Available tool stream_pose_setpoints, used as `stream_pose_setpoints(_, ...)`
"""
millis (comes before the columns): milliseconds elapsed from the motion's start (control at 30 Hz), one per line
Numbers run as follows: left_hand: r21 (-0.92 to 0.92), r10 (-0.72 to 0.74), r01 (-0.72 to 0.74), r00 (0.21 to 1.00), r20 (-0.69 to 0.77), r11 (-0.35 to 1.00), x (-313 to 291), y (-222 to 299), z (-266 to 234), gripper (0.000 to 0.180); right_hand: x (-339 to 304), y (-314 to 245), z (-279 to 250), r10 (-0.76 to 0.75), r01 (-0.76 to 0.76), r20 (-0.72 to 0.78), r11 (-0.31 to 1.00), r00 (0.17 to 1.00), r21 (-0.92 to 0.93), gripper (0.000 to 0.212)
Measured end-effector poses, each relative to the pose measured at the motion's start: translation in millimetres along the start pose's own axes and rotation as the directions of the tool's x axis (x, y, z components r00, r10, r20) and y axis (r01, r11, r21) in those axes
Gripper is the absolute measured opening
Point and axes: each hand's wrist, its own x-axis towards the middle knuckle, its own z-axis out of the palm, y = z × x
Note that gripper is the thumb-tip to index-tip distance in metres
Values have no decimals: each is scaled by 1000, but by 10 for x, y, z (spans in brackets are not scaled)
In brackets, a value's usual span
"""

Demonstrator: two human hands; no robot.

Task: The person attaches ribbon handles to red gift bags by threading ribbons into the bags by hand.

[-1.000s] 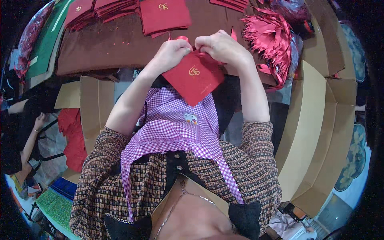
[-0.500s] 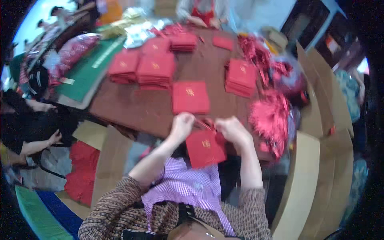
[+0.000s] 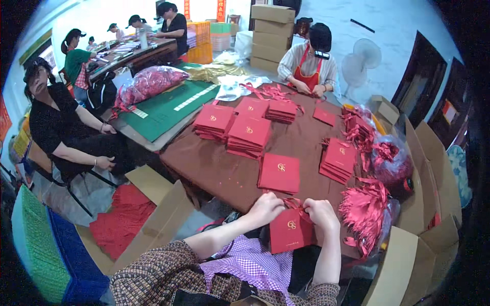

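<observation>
At the table's near edge hangs a flat red gift bag (image 3: 287, 237) with a gold emblem. A red ribbon (image 3: 294, 203) runs along its top. My left hand (image 3: 267, 208) pinches the ribbon on one side, and my right hand (image 3: 322, 216) grips it on the other; the fingertips partly hide the ribbon's ends. Just beyond my hands lies a pile of flat red bags (image 3: 279, 174). To the right of the bag, a thick bundle of cut red ribbons (image 3: 363, 208) spreads over the table edge.
Stacks of red bags stand on the brown-covered table (image 3: 204, 162) at left (image 3: 248, 133) and right (image 3: 338, 159). Open cardboard boxes flank me, the left one (image 3: 153, 224) holding red pieces. A person in a red apron (image 3: 309, 71) works opposite; another person (image 3: 66, 122) sits at left.
The view has tilted up and shifted, so the table and my hands appear lower and farther right. Both hands still hold the ribbon above the same bag.
</observation>
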Motion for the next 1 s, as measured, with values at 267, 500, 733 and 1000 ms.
stream_pose_setpoints(267, -184, -68, 109, 974, 218, 977, -43, -41, 45, 18, 116, 170, 164, 18, -19, -133, 1000, 991, -5, 13)
stream_pose_setpoints(500, -176, -194, 254, 935, 298, 951, -111, -73, 107, 18, -39, 179, 208, 111, -67, -302, 986, 947, 153, 15)
stream_pose_setpoints(733, -146, -294, 340, 918, 267, 929, -51, -75, 166, 18, -280, 691, 425, 449, -476, -481, 877, 753, 72, 28)
stream_pose_setpoints(1000, -249, -264, 323, 933, 245, 913, -29, -143, 126, 18, -194, 689, 685, 485, -511, -496, 854, 720, 95, 32)
